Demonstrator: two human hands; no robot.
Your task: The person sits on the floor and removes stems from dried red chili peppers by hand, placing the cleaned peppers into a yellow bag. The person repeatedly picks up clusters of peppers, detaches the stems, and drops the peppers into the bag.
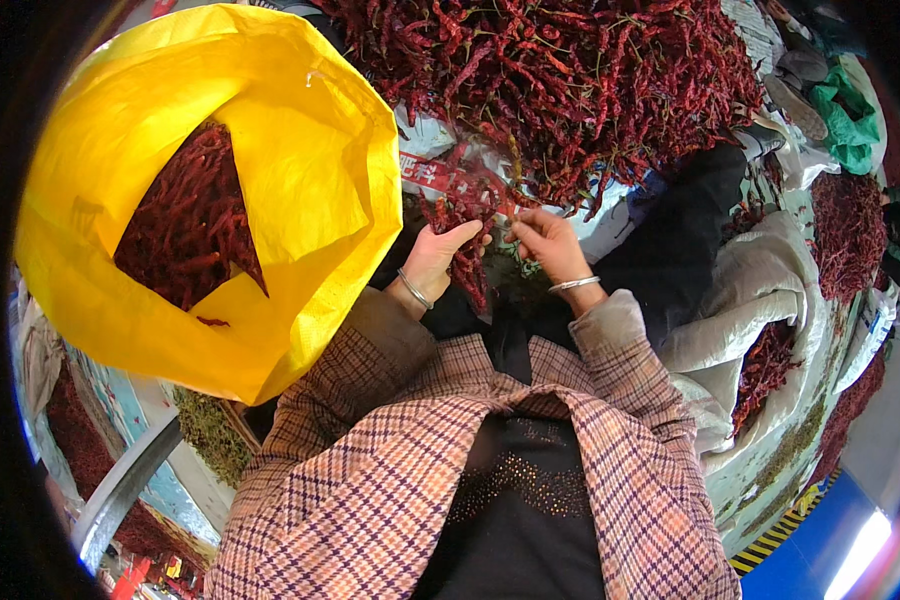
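Note:
A bunch of dried red chili peppers (468,271) is gripped in my left hand (436,259), its thumb across them. Just to the right, my right hand (551,244) has thumb and forefinger pinched together near the bunch; whether a stem or pepper is between the fingertips cannot be told. Beyond both hands lies a large heap of dried red chili peppers (570,82) on white sacking (424,136). To the left stands an open yellow woven sack (315,157) with dried red chilies (187,217) inside.
A whitish sack (765,262), rolled open with chilies inside, stands at my right. A green bag (844,112) and more chili piles (847,232) lie farther right. Greenish stem debris (210,435) and a curved metal bar (131,487) are at lower left.

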